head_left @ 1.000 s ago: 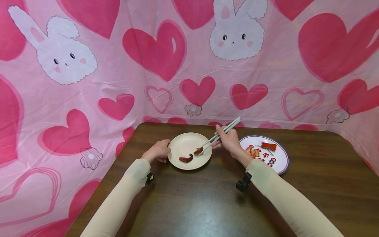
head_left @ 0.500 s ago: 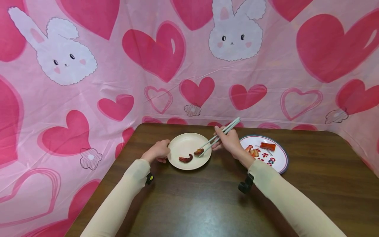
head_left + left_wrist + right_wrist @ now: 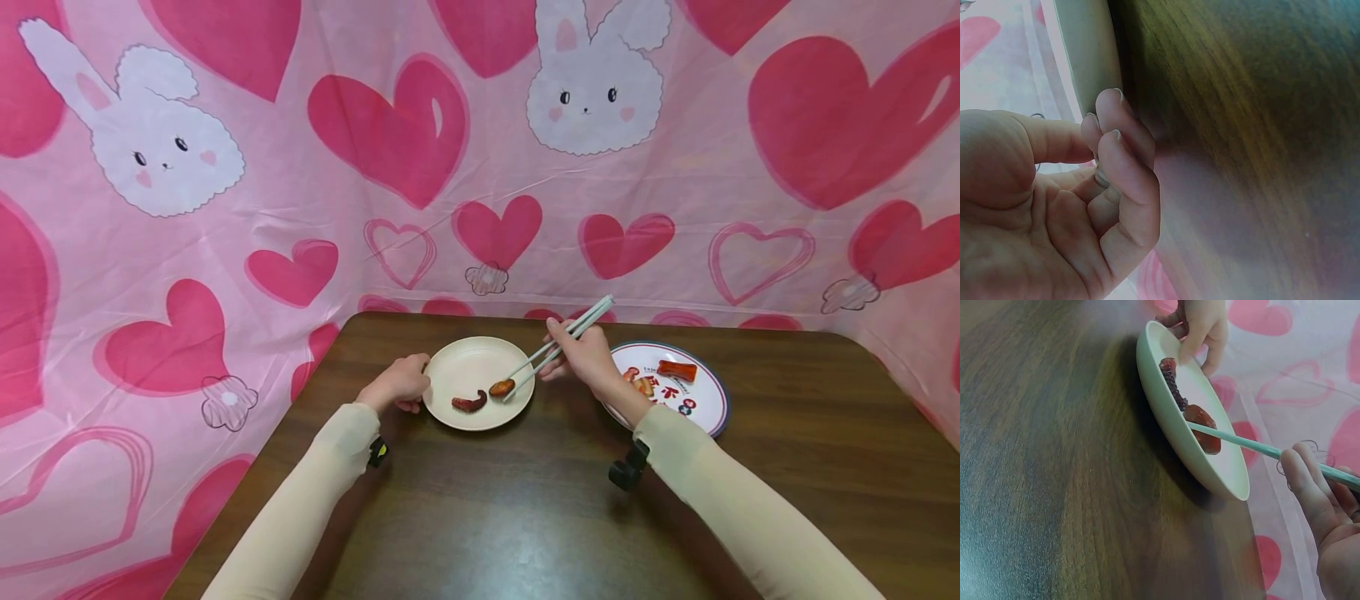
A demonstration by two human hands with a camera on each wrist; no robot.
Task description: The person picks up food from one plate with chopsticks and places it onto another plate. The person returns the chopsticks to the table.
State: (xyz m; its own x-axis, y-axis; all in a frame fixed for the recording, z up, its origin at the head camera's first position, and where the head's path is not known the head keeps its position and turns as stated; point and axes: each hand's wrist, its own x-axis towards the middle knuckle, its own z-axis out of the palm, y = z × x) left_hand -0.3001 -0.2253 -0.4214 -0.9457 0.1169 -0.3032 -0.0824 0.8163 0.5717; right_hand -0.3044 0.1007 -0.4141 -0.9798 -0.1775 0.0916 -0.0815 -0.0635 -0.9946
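Since a second ago the right hand (image 3: 587, 358), its grip pinching the chopsticks (image 3: 557, 347), has set the reddish food piece (image 3: 502, 387) onto the cream plate (image 3: 468, 360) beside the dark curved piece (image 3: 469, 402), while the left hand (image 3: 395, 383) grips the plate's rim.

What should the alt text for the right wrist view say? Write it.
Pale green chopsticks held by the right hand touch a reddish-brown food piece on a cream plate. The left hand holds the plate's far rim, on a dark wooden table.
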